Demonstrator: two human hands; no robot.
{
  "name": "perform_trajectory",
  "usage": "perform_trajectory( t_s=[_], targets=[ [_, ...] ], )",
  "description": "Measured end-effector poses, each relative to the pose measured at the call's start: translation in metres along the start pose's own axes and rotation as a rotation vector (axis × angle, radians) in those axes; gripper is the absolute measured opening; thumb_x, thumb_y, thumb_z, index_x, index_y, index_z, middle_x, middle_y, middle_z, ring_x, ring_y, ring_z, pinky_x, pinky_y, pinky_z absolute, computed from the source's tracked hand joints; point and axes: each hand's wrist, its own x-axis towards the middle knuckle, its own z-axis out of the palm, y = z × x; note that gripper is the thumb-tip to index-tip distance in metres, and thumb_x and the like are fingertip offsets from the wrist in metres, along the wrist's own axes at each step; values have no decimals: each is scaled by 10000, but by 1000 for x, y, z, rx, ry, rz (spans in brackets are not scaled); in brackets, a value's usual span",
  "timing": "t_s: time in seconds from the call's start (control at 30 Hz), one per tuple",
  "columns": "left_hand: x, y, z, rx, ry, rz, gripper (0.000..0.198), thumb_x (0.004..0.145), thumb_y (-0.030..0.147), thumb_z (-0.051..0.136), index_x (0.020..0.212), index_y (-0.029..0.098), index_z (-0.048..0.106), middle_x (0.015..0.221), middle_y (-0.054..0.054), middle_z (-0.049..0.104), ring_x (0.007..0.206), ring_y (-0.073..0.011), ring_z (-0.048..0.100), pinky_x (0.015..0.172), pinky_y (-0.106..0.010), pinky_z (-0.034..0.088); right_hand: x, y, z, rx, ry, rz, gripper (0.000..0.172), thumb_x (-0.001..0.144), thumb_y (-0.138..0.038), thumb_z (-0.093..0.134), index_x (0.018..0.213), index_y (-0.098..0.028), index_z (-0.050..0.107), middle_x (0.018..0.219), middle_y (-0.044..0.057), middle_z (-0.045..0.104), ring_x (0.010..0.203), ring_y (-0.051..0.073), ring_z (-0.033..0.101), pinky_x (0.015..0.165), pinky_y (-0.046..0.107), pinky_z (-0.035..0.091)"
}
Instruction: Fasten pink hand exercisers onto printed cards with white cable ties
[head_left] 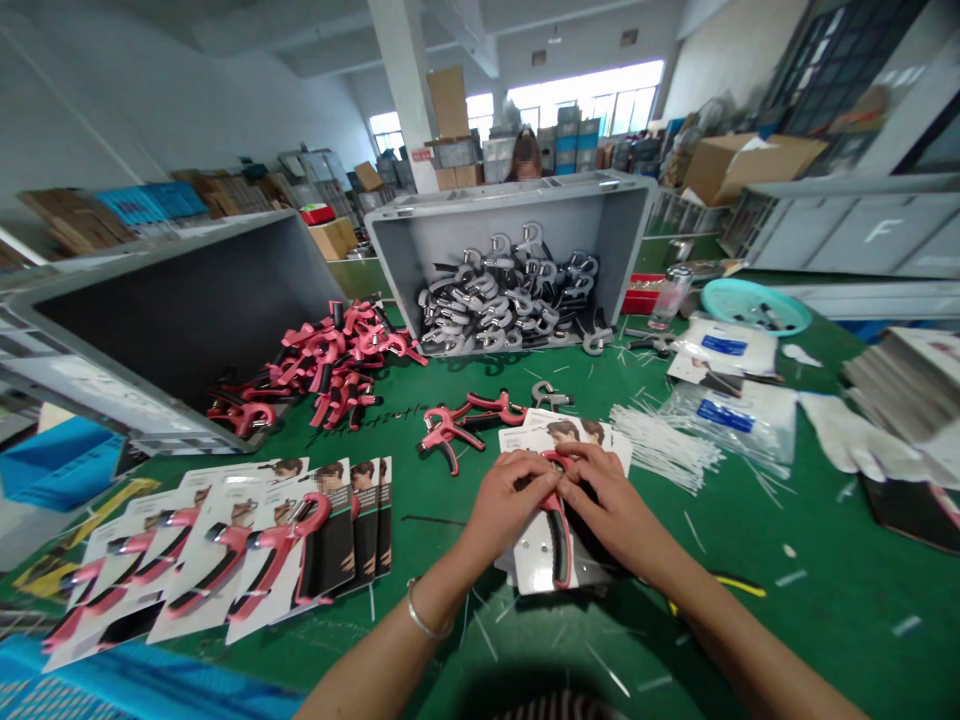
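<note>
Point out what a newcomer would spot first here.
At the centre of the green work table, the left hand and right hand hold a pink-and-black hand gripper against a printed white card. Straight ahead, a tilted grey plastic crate holds a heap of silver-and-black hand grippers, beside a loose pile of pink-and-black hand grippers. At lower left, carded pink grippers overlap in a fanned row.

The left hand (510,500) and right hand (611,510) both press on a pink-and-black hand grip (559,555) lying on a printed backing card (544,565). Carded pink grips (255,550) lie fanned out to the left, and loose pink grips (322,365) heap on the green bench (750,640) beside a grey crate (510,205) of grey grips (502,300). What look like white cable ties (660,445) lie near the right hand. A metal bangle (424,615) circles the left wrist.
</note>
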Motion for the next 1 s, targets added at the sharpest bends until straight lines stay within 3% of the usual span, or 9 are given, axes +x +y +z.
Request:
perform_trajectory(
  t_s=[0.13,0.27,0.4,0.53,0.63,0.7,0.77,0.9,1.0],
  targets=[
    [4,13,4,55,45,-46,96,870,252,649,808,195,695,834,-27,702,839,-203,622,810,-335,463,0,5,2,105,51,52,169,965,-332,512,1079,-250,605,1319,68,554,1249,254,474,1083,463,352],
    [-13,30,21,418,52,288,163,927,209,544,800,180,643,856,-61,666,893,-232,563,870,-407,424,-1,11,7,177,167,112,313,945,-318,505,1250,-260,545,1281,70,596,1194,254,528,1045,459,392],
    [-42,26,35,721,-94,509,191,922,123,453,839,137,624,875,-98,631,859,-244,524,851,-437,437,1,14,14,96,202,26,396,916,-277,512,1312,-264,521,1352,73,572,1264,271,481,1082,488,346],
    [-55,23,31,918,-249,595,138,916,113,503,857,127,627,874,-84,627,906,-251,533,927,-446,433,8,12,18,13,189,-37,407,912,-246,499,1317,-244,529,1355,93,572,1268,287,476,1077,511,338],
    [-64,31,20,909,-169,460,143,932,229,566,1027,139,624,1080,-107,627,1078,-282,517,1001,-476,402,4,8,14,28,229,-15,336,932,-259,514,1263,-226,557,1321,101,586,1240,281,487,1059,498,355],
    [-74,34,12,878,-21,291,410,883,398,649,1178,126,568,1236,-155,559,1165,-328,471,1009,-524,393,-7,2,7,32,235,-42,270,962,-275,512,1221,-229,572,1290,88,597,1216,262,490,1040,465,369],
    [-83,33,4,863,77,138,538,833,474,689,1190,99,544,1215,-184,539,1126,-348,479,963,-545,419,-23,-7,-2,-15,166,-119,199,988,-267,496,1157,-235,596,1193,67,635,1137,244,512,989,431,388],
    [-89,27,-6,795,41,32,156,911,248,574,1018,136,583,1004,-117,569,986,-278,527,892,-461,462,-46,-29,-5,-247,-30,-249,122,975,-235,540,1044,-220,639,993,50,677,958,250,517,874,424,370],
    [-84,27,-10,754,21,16,77,906,185,552,960,158,600,944,-91,571,943,-260,539,870,-432,463,-47,-42,7,-491,-81,-272,88,936,-250,604,956,-185,659,927,82,669,922,287,503,809,439,350]
  ],
)
